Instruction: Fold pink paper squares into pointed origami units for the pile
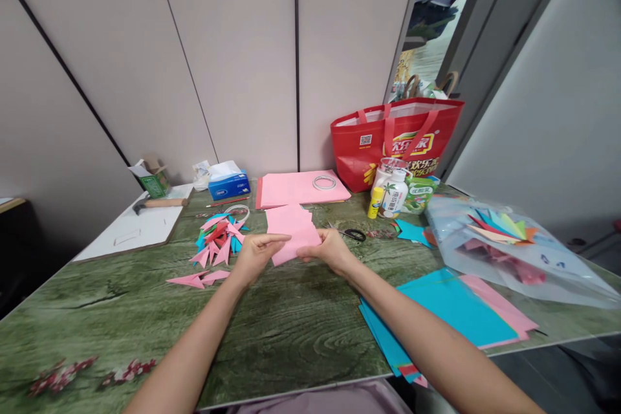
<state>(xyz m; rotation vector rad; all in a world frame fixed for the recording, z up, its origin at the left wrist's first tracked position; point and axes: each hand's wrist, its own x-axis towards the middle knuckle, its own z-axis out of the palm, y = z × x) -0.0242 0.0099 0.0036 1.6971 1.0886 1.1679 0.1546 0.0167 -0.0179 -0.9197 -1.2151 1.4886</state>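
Between my two hands is a small pink sheet of paper (297, 240), lifted a little above the table. My left hand (258, 253) pinches its left edge, fingers stretched across the face of the paper. The lower right corner is gripped by the thumb and fingers of my right hand (330, 250). Just behind lies a stack of similar pink sheets (286, 212). To the left of my left hand is a heap of folded pointed paper pieces (220, 236) in pink, red, blue and green. Two pink folded pieces (194, 280) lie in front of the heap.
Black-handled scissors (356, 234) lie right of my right hand. Farther back are large pink sheets (295, 189), a tissue box (229, 186), a glue stick (374, 203), a white bottle (394, 194) and a red bag (354, 149). Blue sheets (451, 310) and a plastic bag (557, 272) occupy the right; a hammer (160, 203), the left.
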